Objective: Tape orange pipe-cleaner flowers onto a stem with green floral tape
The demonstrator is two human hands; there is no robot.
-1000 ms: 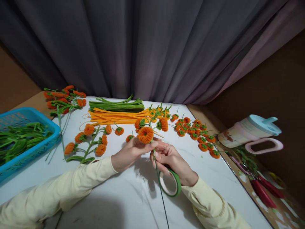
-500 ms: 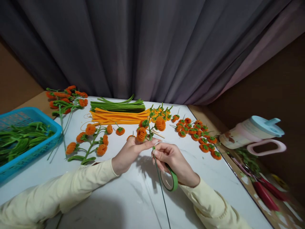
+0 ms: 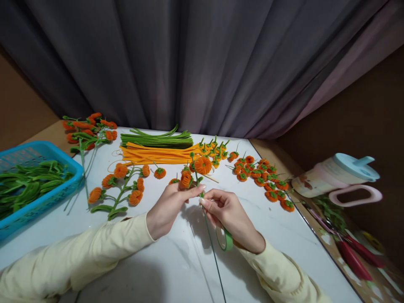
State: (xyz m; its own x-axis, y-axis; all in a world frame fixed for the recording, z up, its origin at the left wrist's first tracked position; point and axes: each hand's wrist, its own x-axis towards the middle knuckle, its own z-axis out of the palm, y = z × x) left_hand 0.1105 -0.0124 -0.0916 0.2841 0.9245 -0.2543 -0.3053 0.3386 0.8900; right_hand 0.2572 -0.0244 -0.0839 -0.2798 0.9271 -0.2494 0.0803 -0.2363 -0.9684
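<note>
Between my hands stands a pipe-cleaner flower stem [image 3: 214,252], a long thin green wire topped by orange pumpkin-shaped heads [image 3: 203,166]. My left hand [image 3: 168,204] pinches the stem just under the heads, thumb lying across it. Right below, my right hand [image 3: 232,214] is closed with thumb and forefinger on the stem. A roll of green floral tape [image 3: 227,240] hangs at the right palm, partly hidden by the fingers. A finished-looking orange spray [image 3: 121,191] lies on the table left of my left hand.
Bundles of green [image 3: 158,139] and orange pipe cleaners [image 3: 158,154] lie at the back. Loose orange heads [image 3: 260,174] are grouped right. A blue basket [image 3: 74,166] of green leaves stands left. A tumbler [image 3: 318,176] and red-handled pliers [image 3: 353,259] lie at the right edge.
The flower heads on the held stem have turned and shifted slightly left. The tape roll has rotated and shows narrower. Both hands keep their grip at the stem.
</note>
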